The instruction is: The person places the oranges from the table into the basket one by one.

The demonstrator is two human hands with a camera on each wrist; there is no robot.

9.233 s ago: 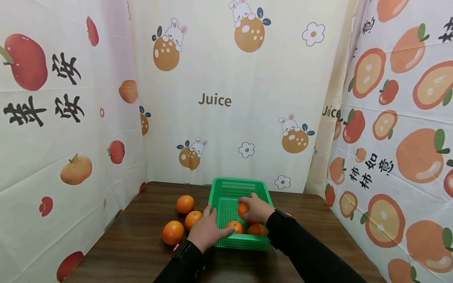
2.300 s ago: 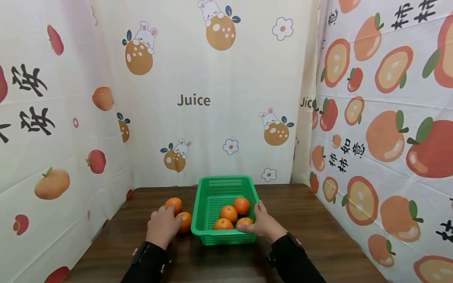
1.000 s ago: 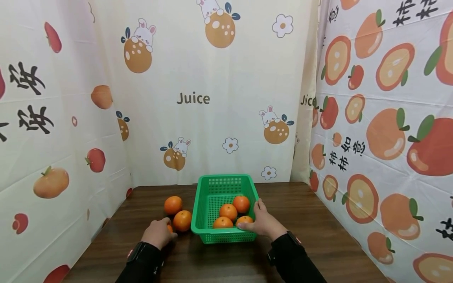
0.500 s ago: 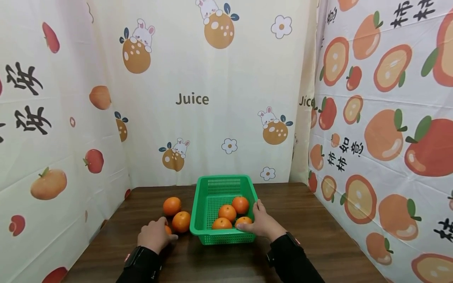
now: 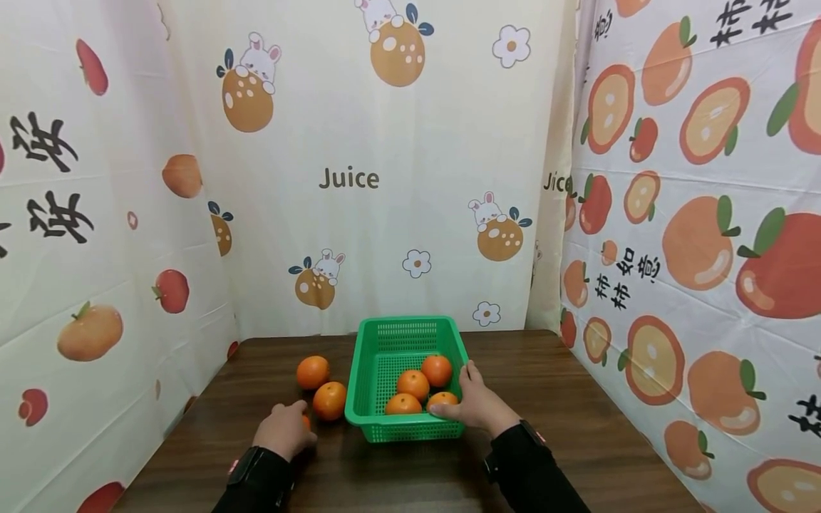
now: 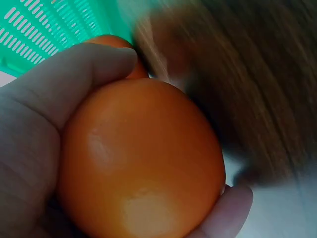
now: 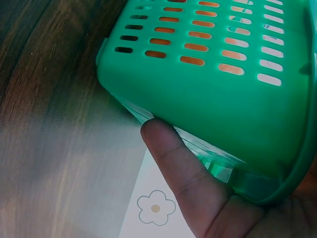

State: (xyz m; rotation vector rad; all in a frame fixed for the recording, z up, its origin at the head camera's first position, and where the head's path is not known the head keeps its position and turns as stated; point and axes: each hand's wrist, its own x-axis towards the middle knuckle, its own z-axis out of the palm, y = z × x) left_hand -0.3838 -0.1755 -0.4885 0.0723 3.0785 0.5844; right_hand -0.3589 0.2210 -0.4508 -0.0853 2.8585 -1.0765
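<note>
My left hand (image 5: 282, 431) grips an orange (image 6: 143, 158) at the left of the table; in the head view only a sliver of that fruit shows beside the fingers. In the left wrist view the thumb and a fingertip curl round it. Two more oranges, one farther back (image 5: 313, 372) and one closer (image 5: 330, 400), lie between that hand and a green slotted basket (image 5: 410, 420). My right hand (image 5: 481, 406) holds the basket's near right corner, thumb over the rim and fingers along the outer side. Several oranges (image 5: 413, 384) lie inside, toward the near right.
The dark wooden table (image 5: 513, 377) ends at a cream curtain (image 5: 391, 235) behind the basket. Fruit-printed sheets hang close on the left (image 5: 128, 249) and the right (image 5: 699, 306).
The right hand, earlier holding an orange inside the basket, now holds its corner. The left hand moved from the basket's left rim to the loose oranges, then nearer, and grips one.
</note>
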